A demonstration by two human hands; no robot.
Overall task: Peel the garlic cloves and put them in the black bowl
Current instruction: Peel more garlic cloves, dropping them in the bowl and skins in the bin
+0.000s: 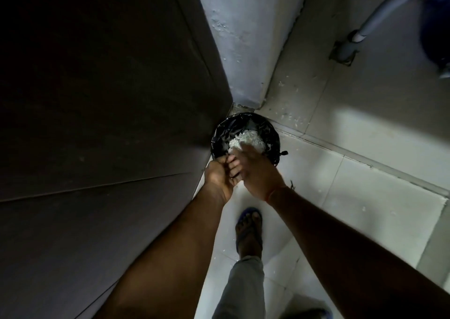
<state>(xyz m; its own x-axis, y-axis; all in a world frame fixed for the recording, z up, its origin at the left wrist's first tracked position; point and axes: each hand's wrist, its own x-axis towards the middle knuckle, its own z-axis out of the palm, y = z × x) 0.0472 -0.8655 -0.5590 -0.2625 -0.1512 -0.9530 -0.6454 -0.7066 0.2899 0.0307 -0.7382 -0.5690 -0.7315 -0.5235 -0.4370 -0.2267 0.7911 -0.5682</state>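
**Both your hands are over the bin, and there's no garlic or bowl in shot**

So you're standing in a corner, looking straight down. Your left hand (220, 176) and right hand (258, 172) are touching each other right above a round bin (272, 133) lined with a black plastic bag. Your left hand's fingers (225, 160) are curled in, wrapped round the fingers of your right hand. Your right hand's back faces the camera and its fingertips are hidden, so I can't tell if it's spread flat or pinching anything.

Inside the bin there's a heap of white papery flakes (248, 139), most likely garlic skins. The heap sits just past your right hand.

About the task stuff: no peeled cloves are visible, and no black bowl either. The only black round thing is the bin.

Around it: a dark panel (97, 99) fills the left side, touching the bin's edge. The pale tiled floor (341, 160) has small white flecks scattered near the wall. Your foot in a blue sandal (248, 231) is on the tiles below your hands. Top right, a grey pipe (379, 19) runs down into a floor drain (343, 53).
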